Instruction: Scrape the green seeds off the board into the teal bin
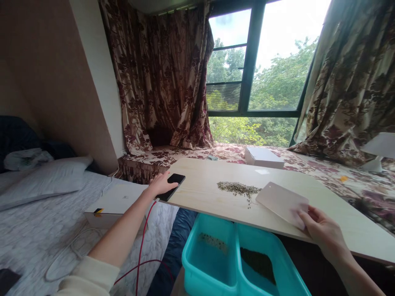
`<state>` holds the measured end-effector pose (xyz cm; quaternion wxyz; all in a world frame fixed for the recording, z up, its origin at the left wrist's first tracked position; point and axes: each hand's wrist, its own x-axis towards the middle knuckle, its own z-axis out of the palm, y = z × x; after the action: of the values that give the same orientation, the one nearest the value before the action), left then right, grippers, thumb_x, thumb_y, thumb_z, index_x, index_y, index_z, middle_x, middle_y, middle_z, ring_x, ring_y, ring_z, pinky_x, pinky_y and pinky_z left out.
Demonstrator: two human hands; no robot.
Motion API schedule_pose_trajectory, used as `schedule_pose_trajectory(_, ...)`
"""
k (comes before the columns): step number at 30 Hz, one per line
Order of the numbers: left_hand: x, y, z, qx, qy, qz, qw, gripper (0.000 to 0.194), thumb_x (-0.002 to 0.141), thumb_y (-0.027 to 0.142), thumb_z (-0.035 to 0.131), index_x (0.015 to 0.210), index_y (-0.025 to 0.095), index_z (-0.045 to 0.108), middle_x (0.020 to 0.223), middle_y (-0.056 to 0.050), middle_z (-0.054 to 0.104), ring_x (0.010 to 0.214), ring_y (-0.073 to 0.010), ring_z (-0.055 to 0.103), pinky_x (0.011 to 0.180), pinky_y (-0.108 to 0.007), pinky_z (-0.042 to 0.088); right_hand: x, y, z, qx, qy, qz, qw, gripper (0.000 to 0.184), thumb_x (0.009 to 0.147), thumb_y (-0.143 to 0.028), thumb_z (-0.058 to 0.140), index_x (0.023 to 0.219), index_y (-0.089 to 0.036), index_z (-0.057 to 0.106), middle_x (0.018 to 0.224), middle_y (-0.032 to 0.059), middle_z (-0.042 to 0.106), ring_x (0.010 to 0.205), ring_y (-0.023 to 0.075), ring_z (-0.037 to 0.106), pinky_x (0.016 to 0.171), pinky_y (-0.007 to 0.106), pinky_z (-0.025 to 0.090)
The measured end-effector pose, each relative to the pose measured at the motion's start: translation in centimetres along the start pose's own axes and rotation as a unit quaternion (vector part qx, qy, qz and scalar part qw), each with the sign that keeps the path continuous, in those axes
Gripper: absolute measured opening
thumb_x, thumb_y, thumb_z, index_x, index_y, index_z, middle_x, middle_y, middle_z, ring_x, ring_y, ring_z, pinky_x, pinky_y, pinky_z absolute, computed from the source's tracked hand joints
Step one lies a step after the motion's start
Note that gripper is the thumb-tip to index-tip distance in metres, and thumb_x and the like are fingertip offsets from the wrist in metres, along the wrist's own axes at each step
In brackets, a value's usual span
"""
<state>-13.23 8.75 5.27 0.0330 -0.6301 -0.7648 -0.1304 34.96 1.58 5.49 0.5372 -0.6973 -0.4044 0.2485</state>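
Note:
My left hand (161,183) grips a black smartphone (173,186) by its sides at the left end of the pale wooden tabletop (197,197); the thumb lies across it. In my right hand (324,228) is a thin translucent plastic sheet (282,203) with rounded corners, pinched at its right end and tilted over the tabletop. Close to the sheet's left edge spreads a heap of small greenish-brown seeds or beans (237,188). Below the front edge stands a two-compartment turquoise bin (236,263). Pale grains lie in its left compartment, a dark heap in the right one.
A red cable (143,234) hangs by the phone. A white box (115,205) sits on the bed (77,201) at left. Behind the tabletop, another white box (264,158) rests on the patterned window seat (225,151). A white lamp (379,148) stands far right.

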Motion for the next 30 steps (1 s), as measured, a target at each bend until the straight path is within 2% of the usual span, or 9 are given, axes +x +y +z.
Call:
schedule_pose_trajectory(5,1.4,1.8,1.3,0.01,-0.022,0.006,1.0,0.032,0.093,0.035,0.058,0.12,0.018,0.055,0.121,-0.008,0.057,0.101,-0.0224,0.06,0.084,-0.043,0.052,-0.6,-0.5,-0.1,-0.005,-0.011,0.013,1.0,0.054,0.061,-0.039,0.062,0.108,-0.014,0.063,0.107,0.0129,0.071,0.077,0.0209,0.064,0.053,0.023,0.047)
schedule_pose_trajectory(9,1.4,1.9,1.8,0.003,-0.019,0.004,1.0,0.033,0.093,0.035,0.058,0.121,0.018,0.055,0.121,-0.008,0.057,0.101,-0.0224,0.06,0.084,-0.043,0.052,-0.6,-0.4,-0.1,0.011,-0.02,0.014,1.0,0.057,0.056,-0.043,0.062,0.106,-0.016,0.062,0.106,0.0122,0.071,0.074,0.0209,0.064,0.051,0.023,0.046)
schedule_pose_trajectory(12,1.3,1.7,1.9,-0.016,-0.005,-0.004,1.0,0.033,0.093,0.035,0.058,0.121,0.018,0.054,0.121,-0.008,0.057,0.101,-0.0225,0.06,0.084,-0.043,0.052,-0.6,-0.6,-0.1,0.016,-0.012,0.015,1.0,0.056,0.05,-0.045,0.063,0.099,-0.018,0.063,0.098,0.0104,0.072,0.07,0.021,0.063,0.048,0.024,0.044)
schedule_pose_trajectory(17,0.8,-0.2,1.8,-0.082,0.031,0.007,0.996,0.033,0.093,0.035,0.058,0.121,0.018,0.054,0.121,-0.008,0.057,0.101,-0.0224,0.06,0.084,-0.043,0.052,-0.9,-1.2,-0.1,0.028,-0.002,0.032,0.999,0.05,0.044,-0.043,0.064,0.089,-0.021,0.062,0.09,0.0072,0.073,0.073,0.0229,0.064,0.049,0.025,0.045)
schedule_pose_trajectory(23,-2.0,-4.0,1.2,-0.175,0.069,0.077,0.979,0.032,0.093,0.035,0.057,0.121,0.019,0.055,0.122,-0.008,0.057,0.101,-0.0221,0.06,0.085,-0.043,0.052,-1.3,-1.9,0.1,0.007,0.018,0.019,1.0,0.044,0.042,-0.041,0.063,0.081,-0.022,0.061,0.075,0.0037,0.07,0.063,0.0213,0.06,0.048,0.027,0.044)
schedule_pose_trajectory(27,-3.1,-4.6,0.7,-0.198,0.067,0.111,0.972,0.032,0.094,0.035,0.057,0.121,0.019,0.054,0.121,-0.008,0.057,0.1,-0.0219,0.06,0.084,-0.043,0.053,-1.6,-2.2,0.1,0.006,0.019,0.01,1.0,0.045,0.042,-0.043,0.062,0.081,-0.022,0.061,0.071,0.0019,0.068,0.05,0.0158,0.05,0.045,0.027,0.041)
schedule_pose_trajectory(30,-3.1,-4.4,0.3,-0.186,0.062,0.108,0.975,0.032,0.094,0.035,0.057,0.121,0.019,0.055,0.121,-0.008,0.057,0.1,-0.0218,0.061,0.084,-0.043,0.053,-1.8,-2.3,0.0,0.018,0.016,0.017,1.0,0.045,0.04,-0.043,0.063,0.08,-0.022,0.06,0.069,0.0013,0.067,0.049,0.0154,0.05,0.044,0.027,0.041)
